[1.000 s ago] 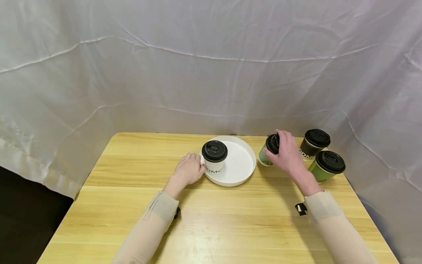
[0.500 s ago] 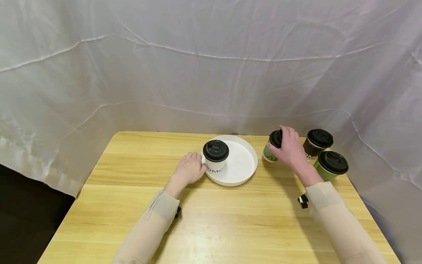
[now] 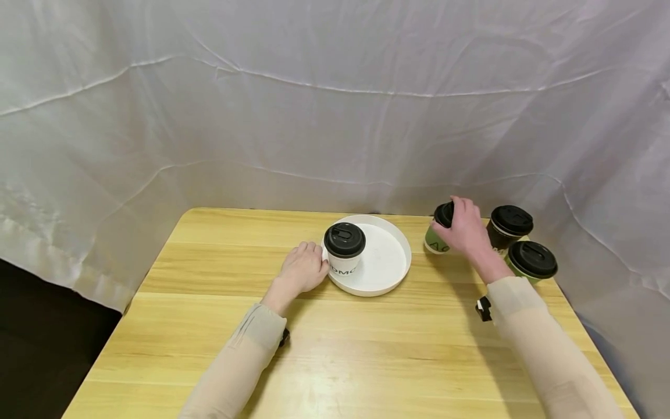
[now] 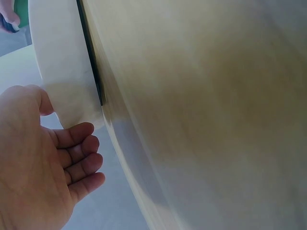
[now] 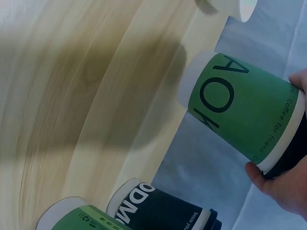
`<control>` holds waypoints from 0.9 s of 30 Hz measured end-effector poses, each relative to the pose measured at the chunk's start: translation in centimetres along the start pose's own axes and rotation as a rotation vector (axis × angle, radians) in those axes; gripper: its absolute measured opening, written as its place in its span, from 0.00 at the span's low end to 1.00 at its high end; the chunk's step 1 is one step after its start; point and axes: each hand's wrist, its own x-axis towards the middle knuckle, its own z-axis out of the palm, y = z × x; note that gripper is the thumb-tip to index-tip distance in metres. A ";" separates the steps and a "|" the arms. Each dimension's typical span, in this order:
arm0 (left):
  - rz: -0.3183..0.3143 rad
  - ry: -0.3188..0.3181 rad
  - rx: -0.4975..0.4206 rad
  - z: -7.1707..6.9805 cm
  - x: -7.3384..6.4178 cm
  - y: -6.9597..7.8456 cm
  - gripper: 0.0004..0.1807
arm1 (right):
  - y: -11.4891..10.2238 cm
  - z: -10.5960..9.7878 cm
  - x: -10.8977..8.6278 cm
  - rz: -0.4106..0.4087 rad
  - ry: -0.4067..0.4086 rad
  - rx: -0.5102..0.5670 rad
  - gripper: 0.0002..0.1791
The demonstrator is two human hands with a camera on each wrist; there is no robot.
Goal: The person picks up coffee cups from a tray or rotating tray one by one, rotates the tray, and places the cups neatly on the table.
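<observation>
Right of a white tray (image 3: 385,256), a green cup (image 3: 434,240) is between the right hand's (image 3: 466,230) thumb and fingers. The tray, bearing a white cup (image 3: 343,251), rests on a wooden table (image 3: 340,355) before pale drapes (image 3: 335,128). Right fingers grip the green cup's lidded top; the left hand (image 3: 302,269) pinches the tray's left rim.

Curtained booth (image 3: 617,145), grey cloth (image 3: 335,128), wooden table (image 3: 366,355)

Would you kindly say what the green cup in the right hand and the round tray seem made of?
The held green cup: probably paper, matte, with printed lettering. The round tray: perhaps plastic, smooth and evenly white; coated metal is possible.
</observation>
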 end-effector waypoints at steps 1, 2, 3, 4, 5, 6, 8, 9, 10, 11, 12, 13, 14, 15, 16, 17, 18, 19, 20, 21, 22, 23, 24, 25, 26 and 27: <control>0.000 0.000 0.000 0.0 0.0 0.0 0.23 | 0.1 0.0 0.1 0.008 -0.001 0.001 0.50; 0.001 0.003 -0.002 0.0 0.0 0.0 0.23 | 0.3 0.0 0.2 0.016 -0.003 0.002 0.50; 0.001 -0.001 0.002 0.1 0.0 0.0 0.23 | 0.5 0.1 0.3 0.021 -0.003 0.002 0.50; 0.002 -0.001 0.001 0.1 0.0 0.0 0.23 | 0.6 0.1 0.4 0.028 -0.005 0.003 0.50; 0.003 0.000 0.003 0.1 0.0 0.0 0.23 | 0.8 0.1 0.5 0.032 -0.007 0.004 0.51; 0.004 0.001 0.004 0.2 0.0 0.1 0.22 | 0.9 0.1 0.5 0.035 -0.006 0.003 0.51; 0.006 0.005 0.004 0.3 0.0 0.1 0.22 | 1.3 0.1 0.7 0.038 -0.006 0.000 0.50; 0.006 0.004 0.008 0.3 0.0 0.1 0.22 | 1.4 0.1 0.8 0.039 -0.007 0.000 0.50; 0.006 0.006 0.008 0.3 0.0 0.1 0.23 | 1.5 0.1 0.9 0.041 -0.008 -0.003 0.50; 0.005 0.007 0.010 0.4 0.0 0.1 0.23 | 1.6 0.1 0.9 0.042 -0.010 -0.004 0.50; 0.004 0.007 0.011 0.4 0.0 0.0 0.23 | 1.7 0.2 1.0 0.044 -0.012 -0.005 0.50; 0.002 0.007 0.013 0.4 0.0 0.0 0.23 | 1.8 0.2 1.1 0.046 -0.015 -0.007 0.51; 0.001 0.006 0.015 0.4 0.0 0.0 0.23 | 1.9 0.2 1.2 0.049 -0.019 -0.010 0.51; 0.000 0.004 0.015 0.4 0.0 0.0 0.23 | 2.0 0.1 1.3 0.051 -0.021 -0.015 0.51; -0.001 0.003 0.013 0.4 0.0 0.0 0.24 | 2.0 0.1 1.4 0.051 -0.021 -0.020 0.51; -0.002 0.003 0.012 0.4 0.0 0.0 0.24 | 2.1 0.1 1.5 0.053 -0.021 -0.023 0.51; -0.002 0.001 0.010 0.4 0.0 0.0 0.24 | 2.2 0.1 1.6 0.055 -0.020 -0.026 0.51; -0.003 0.000 0.007 0.3 0.0 0.1 0.24 | 2.3 0.1 1.7 0.057 -0.019 -0.028 0.51; -0.003 -0.001 0.005 0.3 0.0 0.1 0.24 | 2.4 0.1 1.7 0.059 -0.019 -0.031 0.51; -0.002 0.000 0.004 0.3 0.0 0.1 0.24 | 2.5 0.1 1.8 0.062 -0.016 -0.032 0.51; -0.001 0.001 0.004 0.3 0.0 0.1 0.24 | 2.6 0.1 1.9 0.065 -0.015 -0.034 0.51; 0.000 0.002 0.005 0.3 0.0 0.1 0.24 | 2.7 0.2 2.0 0.068 -0.015 -0.034 0.51; 0.001 0.003 0.004 0.3 0.0 0.1 0.24 | 2.8 0.3 2.1 0.071 -0.014 -0.035 0.51; 0.002 0.005 0.004 0.3 0.0 0.1 0.23 | 3.0 0.3 2.1 0.073 -0.012 -0.035 0.51; 0.003 0.008 0.006 0.3 0.0 0.2 0.23 | 3.1 0.3 2.2 0.074 -0.011 -0.038 0.51; 0.005 0.010 0.006 0.4 0.1 0.2 0.23 | 3.2 0.4 2.2 0.075 -0.008 -0.038 0.50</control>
